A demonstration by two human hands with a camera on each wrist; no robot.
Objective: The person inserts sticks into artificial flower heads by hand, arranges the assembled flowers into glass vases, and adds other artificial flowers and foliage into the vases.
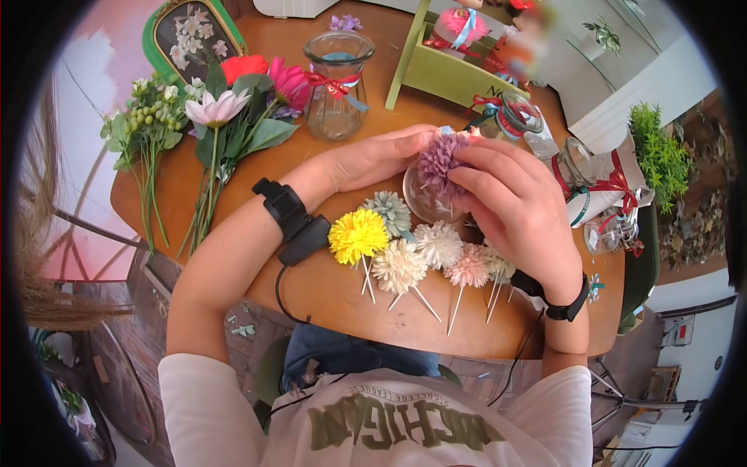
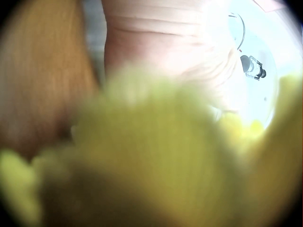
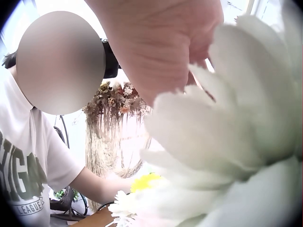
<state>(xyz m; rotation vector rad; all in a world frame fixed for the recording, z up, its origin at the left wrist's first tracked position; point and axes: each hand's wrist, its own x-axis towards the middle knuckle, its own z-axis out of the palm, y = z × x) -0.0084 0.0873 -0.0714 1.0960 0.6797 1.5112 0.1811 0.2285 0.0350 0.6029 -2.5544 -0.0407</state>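
Note:
In the head view, my right hand (image 1: 517,202) holds a purple pom-pom flower (image 1: 442,162) at the mouth of a small round glass vase (image 1: 426,201). My left hand (image 1: 373,159) grips that vase near its top from the far left side, its fingers mostly hidden behind the flower. Close in front of the vase lie more pom-pom flowers on white sticks: a yellow flower (image 1: 358,237), a grey-blue flower (image 1: 387,212), a cream flower (image 1: 399,265), a white flower (image 1: 439,244) and a pink flower (image 1: 468,266). Blurred yellow petals (image 2: 161,146) fill most of the left wrist view.
A larger glass vase (image 1: 336,109) with a red ribbon stands behind the left hand. Long-stemmed flowers (image 1: 214,117) lie at left by a green-framed picture (image 1: 194,43). A green wooden box (image 1: 459,74) stands at the back; ribboned jars (image 1: 576,165) are at right.

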